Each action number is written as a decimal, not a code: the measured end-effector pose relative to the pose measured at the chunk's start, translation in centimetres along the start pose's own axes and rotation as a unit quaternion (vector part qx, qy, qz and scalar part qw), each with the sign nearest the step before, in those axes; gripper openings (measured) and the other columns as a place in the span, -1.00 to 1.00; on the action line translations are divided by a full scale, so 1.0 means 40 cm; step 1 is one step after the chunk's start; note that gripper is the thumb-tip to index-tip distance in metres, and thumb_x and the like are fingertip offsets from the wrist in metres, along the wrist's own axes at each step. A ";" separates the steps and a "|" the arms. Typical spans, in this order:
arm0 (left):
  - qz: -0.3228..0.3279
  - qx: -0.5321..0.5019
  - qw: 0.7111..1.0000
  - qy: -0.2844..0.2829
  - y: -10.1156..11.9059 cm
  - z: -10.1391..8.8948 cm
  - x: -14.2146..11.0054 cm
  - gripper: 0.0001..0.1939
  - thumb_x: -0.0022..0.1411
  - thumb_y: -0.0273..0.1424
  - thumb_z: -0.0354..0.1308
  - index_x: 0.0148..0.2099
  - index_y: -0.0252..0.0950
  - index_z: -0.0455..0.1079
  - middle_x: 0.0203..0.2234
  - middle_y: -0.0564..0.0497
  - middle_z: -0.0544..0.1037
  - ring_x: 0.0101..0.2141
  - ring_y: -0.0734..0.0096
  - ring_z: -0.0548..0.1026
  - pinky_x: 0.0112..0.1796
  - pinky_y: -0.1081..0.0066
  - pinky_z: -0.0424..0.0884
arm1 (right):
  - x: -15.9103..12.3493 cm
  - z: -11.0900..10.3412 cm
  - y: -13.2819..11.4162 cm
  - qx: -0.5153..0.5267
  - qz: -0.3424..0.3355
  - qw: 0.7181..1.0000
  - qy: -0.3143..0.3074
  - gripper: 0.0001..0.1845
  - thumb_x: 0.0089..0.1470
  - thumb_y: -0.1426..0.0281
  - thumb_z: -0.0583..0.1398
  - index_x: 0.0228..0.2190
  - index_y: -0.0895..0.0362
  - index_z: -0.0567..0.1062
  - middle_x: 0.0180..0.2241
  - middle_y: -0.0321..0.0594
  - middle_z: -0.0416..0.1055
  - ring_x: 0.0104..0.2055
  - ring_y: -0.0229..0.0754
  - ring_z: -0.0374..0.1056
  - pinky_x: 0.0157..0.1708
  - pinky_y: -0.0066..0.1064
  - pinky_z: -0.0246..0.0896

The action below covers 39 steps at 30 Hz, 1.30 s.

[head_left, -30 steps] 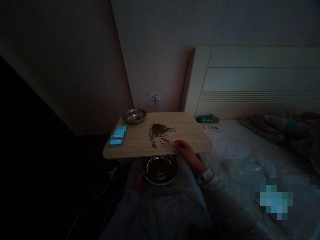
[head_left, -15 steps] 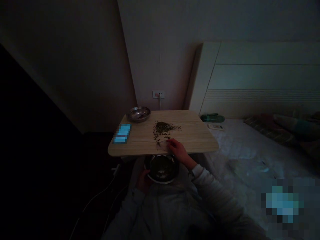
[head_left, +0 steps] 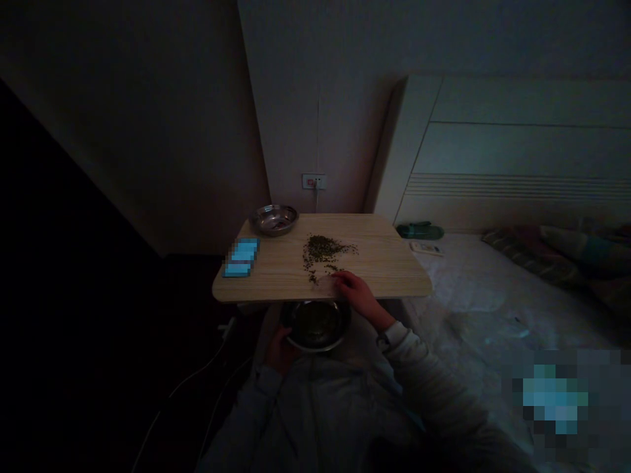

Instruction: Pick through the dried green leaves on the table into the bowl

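A pale wall [head_left: 340, 79] fills the far side of the dim room, and a bed [head_left: 458, 282] with a light headboard [head_left: 517, 151] takes up the right. Left of the bed stands a wood-topped bench [head_left: 389, 256], its near edge over the person's lap. A metal near bowl [head_left: 323, 348] rests on the lap just below that edge; its dark inside is hard to read. A second, far bowl [head_left: 273, 230] sits at the bench's far left corner. The right hand [head_left: 359, 295] is low over the bench's near part, thumb and fingers pinching a thin pale piece [head_left: 324, 282], its outline too faint to make out. The left hand [head_left: 280, 351] grips the near bowl's left rim. A heap of small dark grains [head_left: 320, 249] lies mid-bench, with stragglers trailing toward the right hand's fingertips. A lit, pixelated screen [head_left: 241, 257] lies at the bench's left, near the far bowl. By the headboard's foot, a green bottle [head_left: 420, 230] lies beyond a pale remote-like object [head_left: 426, 248]. A wall socket [head_left: 314, 181] holds a plug.
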<state>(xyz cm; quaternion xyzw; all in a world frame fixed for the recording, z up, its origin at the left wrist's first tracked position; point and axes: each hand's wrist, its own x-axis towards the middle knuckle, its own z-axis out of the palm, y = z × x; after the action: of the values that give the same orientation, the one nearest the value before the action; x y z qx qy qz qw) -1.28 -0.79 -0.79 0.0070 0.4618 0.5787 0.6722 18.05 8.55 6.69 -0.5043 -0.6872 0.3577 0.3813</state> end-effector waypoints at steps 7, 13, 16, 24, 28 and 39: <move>0.003 0.012 1.000 -0.019 -0.001 0.002 -0.002 -0.79 -0.03 -0.57 0.13 -0.30 -0.26 0.45 -0.47 0.05 0.61 -0.35 0.27 0.56 -0.33 0.33 0.46 | 0.013 0.009 -0.016 -0.065 0.007 0.997 0.044 -0.68 -0.05 0.46 0.10 -0.23 0.16 0.53 -0.38 -0.21 0.49 -0.37 -0.22 0.34 -0.29 -0.38 0.23; -0.004 0.007 1.000 -0.017 0.000 0.004 -0.005 -0.78 -0.01 -0.58 0.12 -0.29 -0.27 0.45 -0.45 0.04 0.61 -0.28 0.26 0.57 -0.25 0.32 0.47 | 0.015 -0.005 -0.016 -0.106 0.024 0.992 0.069 -0.69 -0.03 0.49 0.12 -0.20 0.17 0.51 -0.39 -0.19 0.50 -0.37 -0.21 0.36 -0.33 -0.40 0.21; -0.009 0.014 1.000 -0.008 0.000 0.001 -0.003 -0.78 -0.01 -0.57 0.12 -0.26 -0.28 0.45 -0.47 0.02 0.61 -0.27 0.23 0.57 -0.26 0.30 0.48 | 0.017 -0.014 -0.008 -0.109 0.019 0.991 0.077 -0.70 -0.04 0.50 0.12 -0.22 0.16 0.51 -0.38 -0.19 0.50 -0.36 -0.21 0.37 -0.31 -0.40 0.22; -0.005 0.012 1.000 -0.003 -0.005 -0.003 0.004 -0.76 -0.02 -0.58 0.13 -0.24 -0.29 0.44 -0.46 0.01 0.61 -0.26 0.19 0.56 -0.25 0.26 0.49 | 0.042 -0.004 0.002 -0.117 0.015 0.989 0.093 -0.72 -0.04 0.49 0.12 -0.23 0.15 0.50 -0.40 -0.19 0.51 -0.38 -0.20 0.38 -0.33 -0.39 0.24; -0.003 0.013 1.000 -0.014 -0.005 -0.005 0.006 -0.71 -0.03 -0.59 0.13 -0.20 -0.27 0.45 -0.42 0.02 0.62 -0.25 0.21 0.56 -0.23 0.26 0.49 | 0.059 0.010 -0.001 -0.124 0.004 0.987 0.098 -0.72 -0.03 0.50 0.12 -0.23 0.13 0.50 -0.40 -0.21 0.50 -0.40 -0.21 0.37 -0.34 -0.40 0.24; 0.004 0.017 1.000 -0.024 -0.002 -0.006 0.003 -0.77 -0.04 -0.57 0.15 -0.28 -0.26 0.46 -0.48 0.03 0.61 -0.17 0.20 0.55 -0.17 0.28 0.47 | 0.051 0.033 -0.008 -0.085 -0.021 0.994 0.058 -0.71 0.02 0.47 0.11 -0.19 0.14 0.50 -0.36 -0.19 0.50 -0.35 -0.21 0.37 -0.24 -0.37 0.26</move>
<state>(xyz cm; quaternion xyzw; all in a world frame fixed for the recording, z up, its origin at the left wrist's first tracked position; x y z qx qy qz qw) -1.39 -0.85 -1.06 0.0340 0.4555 0.5732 0.6803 16.33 10.31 6.68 -0.5408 -0.7020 0.2599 0.3836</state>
